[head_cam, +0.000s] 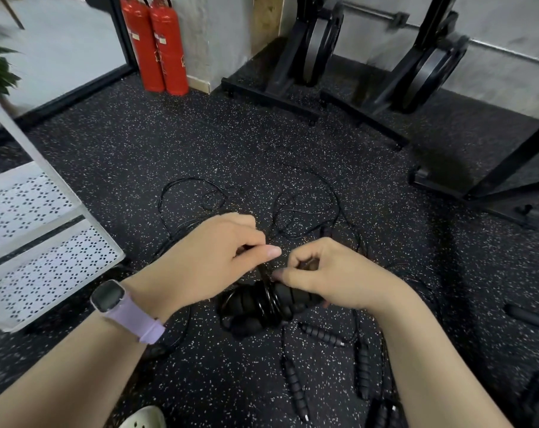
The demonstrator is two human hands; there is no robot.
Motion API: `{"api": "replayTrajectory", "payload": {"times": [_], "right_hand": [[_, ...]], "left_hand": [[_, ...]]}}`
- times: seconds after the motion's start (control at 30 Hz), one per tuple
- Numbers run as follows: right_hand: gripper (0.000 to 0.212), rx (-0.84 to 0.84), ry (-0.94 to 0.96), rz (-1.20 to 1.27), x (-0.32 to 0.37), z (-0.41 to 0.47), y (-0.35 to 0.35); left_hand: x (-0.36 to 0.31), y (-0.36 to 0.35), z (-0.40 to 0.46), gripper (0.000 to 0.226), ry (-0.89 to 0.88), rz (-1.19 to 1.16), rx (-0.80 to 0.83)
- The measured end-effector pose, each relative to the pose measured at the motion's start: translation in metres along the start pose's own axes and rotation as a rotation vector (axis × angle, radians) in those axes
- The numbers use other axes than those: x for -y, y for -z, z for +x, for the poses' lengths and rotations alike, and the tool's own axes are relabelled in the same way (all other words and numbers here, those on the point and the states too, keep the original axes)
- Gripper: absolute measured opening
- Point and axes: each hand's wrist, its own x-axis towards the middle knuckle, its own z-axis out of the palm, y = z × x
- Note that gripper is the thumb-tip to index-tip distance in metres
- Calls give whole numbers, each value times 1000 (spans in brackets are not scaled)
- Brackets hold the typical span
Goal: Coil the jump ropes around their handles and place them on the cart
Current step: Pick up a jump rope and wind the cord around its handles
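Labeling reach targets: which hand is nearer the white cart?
Left. The left hand is nearer to the white cart, which stands at the frame's left. The right hand is farther off, gripping the jump rope handles.

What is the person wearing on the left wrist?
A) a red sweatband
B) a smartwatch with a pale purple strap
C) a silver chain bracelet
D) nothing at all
B: a dark-faced smartwatch on a pale purple strap sits on the wrist of the left hand, which pinches the thin black rope.
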Motion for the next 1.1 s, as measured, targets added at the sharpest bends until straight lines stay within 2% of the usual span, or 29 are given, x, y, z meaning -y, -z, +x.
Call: {"api": "replayTrajectory", "payload": {"times": [0.1, 0.17, 0.3, 0.33, 0.4, 0.43, 0.47, 0.53, 0.63, 0.7, 0.77, 0.87, 1.0, 1.1], "right_hand": [[40, 87, 39, 200, 0, -5, 3], [41, 107, 74, 334, -2, -7, 5], [29, 122, 181, 551, -1, -8, 2], [28, 130, 222, 630, -1, -8, 1], [30, 152, 313, 805, 2, -6, 0], [34, 159, 352, 894, 3, -5, 0], [38, 151, 375, 983, 6, -3, 1], [39, 66, 363, 1165, 9, -1, 4], [44, -183, 266, 1351, 9, 3, 11], [52, -328, 184, 1356, 5, 6, 12], [59, -452, 97, 1311, -1, 9, 11], [61, -621, -39, 1263, -8, 12, 11], [50, -737, -148, 1256, -11, 11, 14], [42, -793, -269, 944, -13, 10, 14]], "left_hand": [[-1, 4, -2, 53, 121, -293, 97], [-2, 8, -1, 57, 146, -434, 158], [-7, 15, 3, 58, 154, -795, 202], [-9, 16, 3, 56, 150, -881, 191], [-15, 16, 3, 33, 171, -1021, 96], [-16, 15, 4, 29, 213, -1063, 36], [-14, 11, 6, 41, 260, -1059, 1], [-9, 6, 9, 49, 371, -951, 8], [-4, 5, 8, 53, 398, -500, 10], [-1, 4, 4, 48, 349, -235, -78], [2, 3, 2, 44, 355, -80, -160], [3, 2, 0, 43, 387, 178, -189], [0, 5, -3, 48, 338, 317, -199], [-1, 6, -2, 37, 102, 282, -258]]}}
